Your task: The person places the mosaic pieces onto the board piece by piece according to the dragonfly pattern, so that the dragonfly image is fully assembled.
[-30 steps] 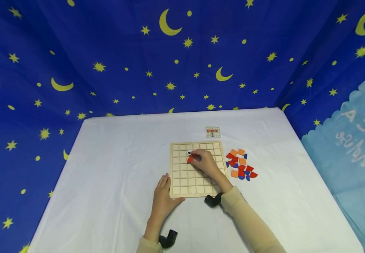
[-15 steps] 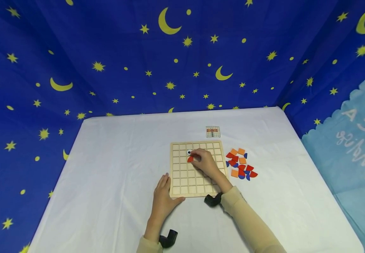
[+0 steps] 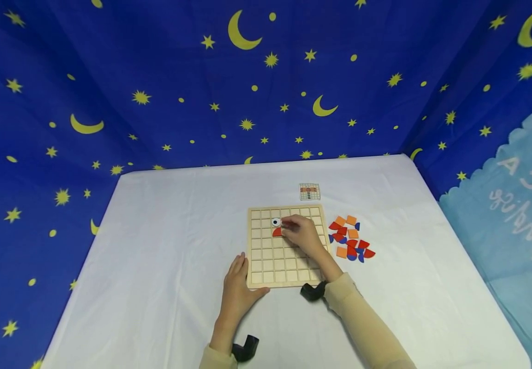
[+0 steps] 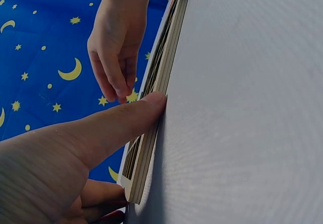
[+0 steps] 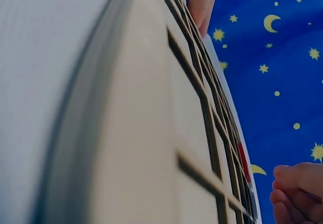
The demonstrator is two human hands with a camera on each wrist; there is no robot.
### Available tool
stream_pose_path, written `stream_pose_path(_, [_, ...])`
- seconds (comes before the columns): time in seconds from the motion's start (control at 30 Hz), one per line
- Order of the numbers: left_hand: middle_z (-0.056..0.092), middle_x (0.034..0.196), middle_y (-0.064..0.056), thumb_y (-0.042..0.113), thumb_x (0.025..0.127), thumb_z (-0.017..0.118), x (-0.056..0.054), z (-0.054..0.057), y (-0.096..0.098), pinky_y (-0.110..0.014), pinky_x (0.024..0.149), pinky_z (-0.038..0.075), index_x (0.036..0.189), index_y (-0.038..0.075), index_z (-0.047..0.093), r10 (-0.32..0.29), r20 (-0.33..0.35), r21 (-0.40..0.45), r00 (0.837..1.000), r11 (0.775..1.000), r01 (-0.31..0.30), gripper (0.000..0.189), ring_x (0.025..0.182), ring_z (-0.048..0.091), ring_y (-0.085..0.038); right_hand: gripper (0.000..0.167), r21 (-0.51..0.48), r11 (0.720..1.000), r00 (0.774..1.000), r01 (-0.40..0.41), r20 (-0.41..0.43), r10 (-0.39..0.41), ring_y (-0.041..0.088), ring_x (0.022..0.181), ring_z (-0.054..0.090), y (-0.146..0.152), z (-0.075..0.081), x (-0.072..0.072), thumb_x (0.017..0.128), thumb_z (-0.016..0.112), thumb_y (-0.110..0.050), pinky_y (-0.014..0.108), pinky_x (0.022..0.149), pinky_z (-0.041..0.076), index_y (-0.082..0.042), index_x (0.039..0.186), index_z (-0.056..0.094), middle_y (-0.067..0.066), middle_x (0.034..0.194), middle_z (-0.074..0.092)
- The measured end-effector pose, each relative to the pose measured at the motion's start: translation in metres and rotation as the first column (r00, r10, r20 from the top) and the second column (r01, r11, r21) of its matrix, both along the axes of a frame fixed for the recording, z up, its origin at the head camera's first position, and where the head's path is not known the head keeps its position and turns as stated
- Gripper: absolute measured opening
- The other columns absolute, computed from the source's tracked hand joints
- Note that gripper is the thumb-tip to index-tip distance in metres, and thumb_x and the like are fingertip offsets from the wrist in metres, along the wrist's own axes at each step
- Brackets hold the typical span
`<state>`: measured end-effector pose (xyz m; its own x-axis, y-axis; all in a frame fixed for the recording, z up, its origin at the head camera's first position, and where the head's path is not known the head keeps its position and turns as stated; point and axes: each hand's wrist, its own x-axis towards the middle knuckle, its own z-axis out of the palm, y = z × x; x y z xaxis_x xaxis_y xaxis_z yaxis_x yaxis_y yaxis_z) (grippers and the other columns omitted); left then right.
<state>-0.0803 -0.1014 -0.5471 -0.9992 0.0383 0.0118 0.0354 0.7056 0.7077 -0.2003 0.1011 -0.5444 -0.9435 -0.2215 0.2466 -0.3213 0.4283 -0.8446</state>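
Observation:
A square wooden grid board [image 3: 268, 264] lies on the white table. In one of its cells sits a white round piece with a black dot [image 3: 275, 222], and just below it a red quarter-round piece [image 3: 277, 232]. My right hand [image 3: 304, 234] hovers over the board just right of these two pieces, fingers loosely bent, with nothing visible between them. My left hand [image 3: 237, 287] rests at the board's near left corner. Its thumb [image 4: 126, 118] lies straight against the near edge in the left wrist view, and its fingers lie along the left side.
Right of the board lies a loose cluster of red pieces [image 3: 369, 253], blue pieces [image 3: 351, 258] and orange squares [image 3: 353, 233]. Behind the board is a small printed pattern card [image 3: 309, 191]. A blue cloth with yellow stars [image 3: 164, 92] hangs behind the table.
My right hand has drawn back slightly to the right, uncovering more of the red quarter-round piece and the dotted white piece. The left hand has stayed at the board's corner.

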Motion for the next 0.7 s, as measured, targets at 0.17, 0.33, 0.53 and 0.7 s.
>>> stream_pose_path(0.17, [0.037, 0.148, -0.026, 0.026, 0.062, 0.088, 0.000, 0.001, 0.000, -0.059, 0.111, 0.028, 0.136, -0.011, 0.043, -0.004, 0.010, 0.000, 1.000, 1.000, 0.004, 0.095, 0.140, 0.031, -0.040, 0.030, -0.037, 0.999, 1.000, 0.010, 0.000, -0.010, 0.033, 0.095, 0.068, 0.008, 0.005, 0.001, 0.082, 0.069, 0.003, 0.037, 0.082, 0.057, 0.006, 0.111, 0.065, 0.021, 0.105, 0.068])
stream_pose_path(0.33, [0.036, 0.149, -0.025, 0.025, 0.063, 0.088, -0.001, 0.002, 0.001, -0.058, 0.112, 0.027, 0.138, -0.010, 0.041, -0.005, 0.019, 0.005, 1.000, 1.000, 0.005, 0.095, 0.141, 0.029, -0.040, 0.030, -0.025, 0.999, 0.999, 0.048, -0.005, -0.048, 0.033, 0.093, 0.067, 0.021, 0.008, 0.001, 0.082, 0.069, 0.002, 0.038, 0.080, 0.057, 0.006, 0.112, 0.065, 0.021, 0.105, 0.068])
stream_pose_path(0.53, [0.035, 0.150, -0.025, 0.025, 0.062, 0.088, 0.000, 0.002, 0.001, -0.059, 0.113, 0.026, 0.138, -0.009, 0.042, -0.005, 0.022, 0.016, 1.000, 1.000, 0.005, 0.095, 0.142, 0.028, -0.040, 0.031, -0.008, 0.996, 0.996, 0.091, -0.016, -0.091, 0.033, 0.093, 0.066, 0.039, 0.012, 0.002, 0.083, 0.069, 0.000, 0.042, 0.080, 0.057, 0.006, 0.113, 0.065, 0.021, 0.105, 0.068])
stream_pose_path(0.7, [0.035, 0.149, -0.026, 0.025, 0.062, 0.088, 0.000, 0.002, 0.000, -0.059, 0.113, 0.025, 0.138, -0.010, 0.041, -0.005, 0.019, 0.019, 1.000, 1.000, 0.005, 0.096, 0.142, 0.028, -0.040, 0.030, -0.003, 0.992, 0.992, 0.125, 0.006, -0.125, 0.033, 0.095, 0.065, 0.054, 0.013, 0.006, 0.084, 0.068, -0.001, 0.045, 0.081, 0.056, 0.004, 0.113, 0.065, 0.020, 0.107, 0.068])
